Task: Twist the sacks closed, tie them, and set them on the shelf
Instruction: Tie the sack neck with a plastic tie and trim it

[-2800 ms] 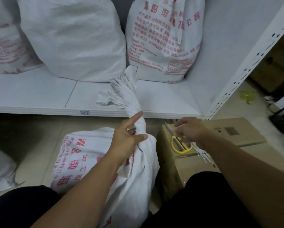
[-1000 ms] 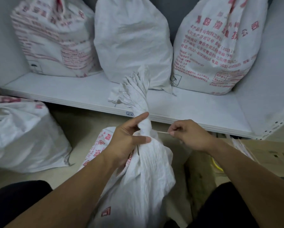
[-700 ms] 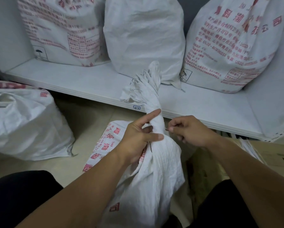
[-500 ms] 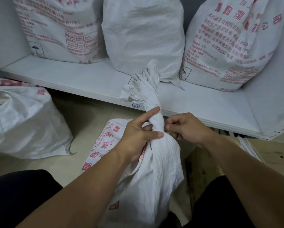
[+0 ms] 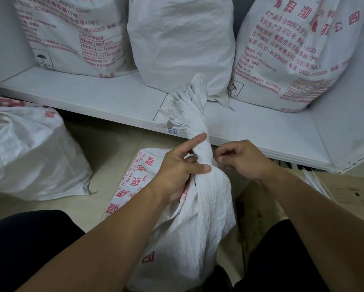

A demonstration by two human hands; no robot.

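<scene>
A white woven sack (image 5: 189,224) with red print stands on the floor between my knees. Its top is twisted into a rope-like neck (image 5: 192,114) that rises in front of the shelf edge. My left hand (image 5: 181,167) grips that neck, thumb across it and index finger pointing up along it. My right hand (image 5: 243,158) is just right of the neck and pinches a thin pale tie (image 5: 215,158) whose end reaches the twisted cloth. The white shelf (image 5: 96,98) runs across behind, with three filled sacks standing on it.
On the shelf stand a printed sack (image 5: 75,34) at left, a plain one (image 5: 181,41) in the middle and a printed one (image 5: 297,51) at right. Another sack (image 5: 29,152) lies on the floor at left. A cardboard box (image 5: 349,192) with loose ties (image 5: 313,180) sits at right.
My right hand took a tie from the box at right and brought it to the sack's neck. My left hand has kept its grip on the twisted neck throughout.
</scene>
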